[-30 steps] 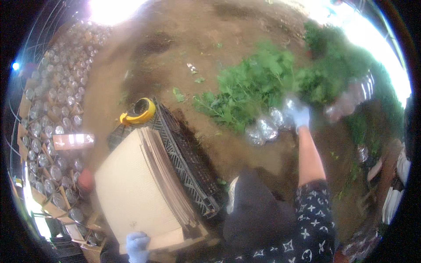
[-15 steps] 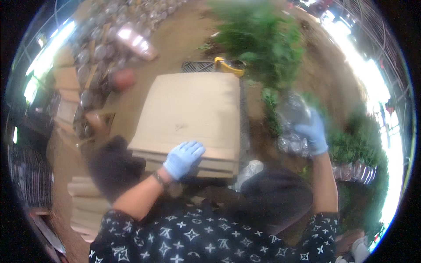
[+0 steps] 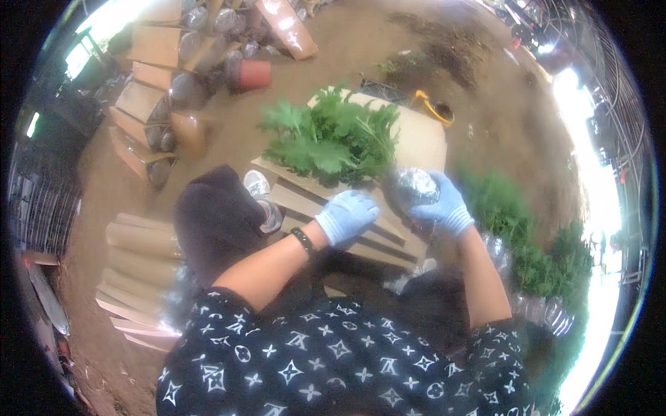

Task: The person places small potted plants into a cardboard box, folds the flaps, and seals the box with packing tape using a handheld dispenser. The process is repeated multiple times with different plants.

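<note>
Presently, from where I stand, the right hand [image 3: 440, 204] grasps the leafy plant [image 3: 333, 142] by its shiny wrapped base [image 3: 414, 187], fingers around its right side. The plant lies crosswise over the cardboard stack [image 3: 423, 142], foliage to the left, base near the stack's right edge. The left hand [image 3: 347, 216] is half curled above the near edge, just below the leaves; whether it grips a sheet I cannot tell. The near edges are uneven, with several sheets fanned apart. At the far edge, the yellow dispenser [image 3: 436, 111] sits beside the black crate [image 3: 378, 91]. Bare soil [image 3: 517, 132] gives open room beyond the stack's right edge; nearer the wearer, that side is bounded by more plants [image 3: 513, 208]. On the left, the person's knee [image 3: 215, 215] and 1 shoe [image 3: 257, 184] narrow the gap, with a second cardboard pile [image 3: 142, 256] farther out. A red pot [image 3: 253, 73] stands beyond, well apart. Compared with 0.5 s ago, the plant has come from beside the stack to over it, and the left hand, then laid flat on the top sheet, is now curled.
</note>
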A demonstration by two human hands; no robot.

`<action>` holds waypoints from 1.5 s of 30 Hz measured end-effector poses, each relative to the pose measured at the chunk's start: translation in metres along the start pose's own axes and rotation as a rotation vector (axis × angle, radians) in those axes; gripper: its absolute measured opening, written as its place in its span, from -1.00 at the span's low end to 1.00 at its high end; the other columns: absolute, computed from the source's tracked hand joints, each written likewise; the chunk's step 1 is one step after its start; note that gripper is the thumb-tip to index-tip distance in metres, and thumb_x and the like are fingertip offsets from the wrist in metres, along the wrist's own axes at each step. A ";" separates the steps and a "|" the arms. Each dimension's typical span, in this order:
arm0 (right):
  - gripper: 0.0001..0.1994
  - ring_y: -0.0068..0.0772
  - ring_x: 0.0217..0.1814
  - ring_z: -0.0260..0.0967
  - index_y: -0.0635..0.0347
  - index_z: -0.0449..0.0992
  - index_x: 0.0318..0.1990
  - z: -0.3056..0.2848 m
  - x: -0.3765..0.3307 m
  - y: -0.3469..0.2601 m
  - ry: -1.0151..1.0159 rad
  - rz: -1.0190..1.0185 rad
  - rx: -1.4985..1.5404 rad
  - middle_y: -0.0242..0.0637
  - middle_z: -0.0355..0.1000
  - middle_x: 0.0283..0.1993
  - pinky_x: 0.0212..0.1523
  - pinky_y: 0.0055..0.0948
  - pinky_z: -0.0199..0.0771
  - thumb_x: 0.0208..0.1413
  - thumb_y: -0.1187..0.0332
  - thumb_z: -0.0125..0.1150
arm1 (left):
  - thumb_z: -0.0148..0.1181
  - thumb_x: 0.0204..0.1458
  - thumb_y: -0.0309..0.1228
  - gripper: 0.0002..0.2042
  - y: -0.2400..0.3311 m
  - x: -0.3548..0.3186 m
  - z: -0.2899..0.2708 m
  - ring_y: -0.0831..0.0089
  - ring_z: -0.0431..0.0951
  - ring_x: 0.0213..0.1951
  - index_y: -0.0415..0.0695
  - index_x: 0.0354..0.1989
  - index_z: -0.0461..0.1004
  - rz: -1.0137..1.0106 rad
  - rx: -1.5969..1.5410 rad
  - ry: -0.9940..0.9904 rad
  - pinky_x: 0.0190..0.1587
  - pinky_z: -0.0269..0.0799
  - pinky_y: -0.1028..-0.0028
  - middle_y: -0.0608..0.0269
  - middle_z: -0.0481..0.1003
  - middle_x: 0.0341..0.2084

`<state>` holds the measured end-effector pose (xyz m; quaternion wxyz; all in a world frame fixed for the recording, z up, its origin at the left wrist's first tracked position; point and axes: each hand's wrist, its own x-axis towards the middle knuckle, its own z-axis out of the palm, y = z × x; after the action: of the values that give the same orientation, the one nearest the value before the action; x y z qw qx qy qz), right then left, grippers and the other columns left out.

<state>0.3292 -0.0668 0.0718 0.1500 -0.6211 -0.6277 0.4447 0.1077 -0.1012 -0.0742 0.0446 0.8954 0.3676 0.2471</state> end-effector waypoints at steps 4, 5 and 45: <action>-0.08 -0.32 0.18 0.43 0.21 0.38 0.29 0.000 -0.010 -0.009 0.013 -0.029 0.001 -0.18 0.50 0.16 0.23 -0.35 0.42 -0.36 0.20 0.63 | 0.17 -0.10 -0.45 -0.96 0.018 0.020 0.018 0.14 0.51 -0.27 -0.12 -0.49 0.50 0.188 -0.088 0.164 -0.18 0.44 0.18 0.12 0.45 -0.42; -0.14 -0.30 0.15 0.45 0.19 0.41 0.26 -0.001 -0.013 -0.007 0.031 -0.044 -0.027 -0.16 0.51 0.14 0.20 -0.35 0.44 -0.31 0.17 0.60 | 0.17 -0.10 -0.44 -0.95 0.018 0.023 0.020 0.13 0.50 -0.28 -0.12 -0.49 0.50 0.176 -0.094 0.201 -0.19 0.44 0.18 0.12 0.44 -0.42; -0.19 0.07 0.31 0.33 0.24 0.37 0.23 -0.008 0.036 0.054 0.298 -0.354 -0.921 0.04 0.39 0.22 0.28 -0.10 0.38 -0.31 0.34 0.55 | 0.23 0.14 -0.07 -0.62 -0.055 0.194 -0.027 -0.05 0.62 -0.24 -0.19 -0.24 0.67 -0.324 -0.260 -0.594 -0.09 0.53 0.14 -0.12 0.63 -0.29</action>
<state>0.3633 -0.0398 0.0228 0.0216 -0.5635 -0.8258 -0.0034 0.1778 0.0675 0.0147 0.3017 0.8450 0.4413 0.0104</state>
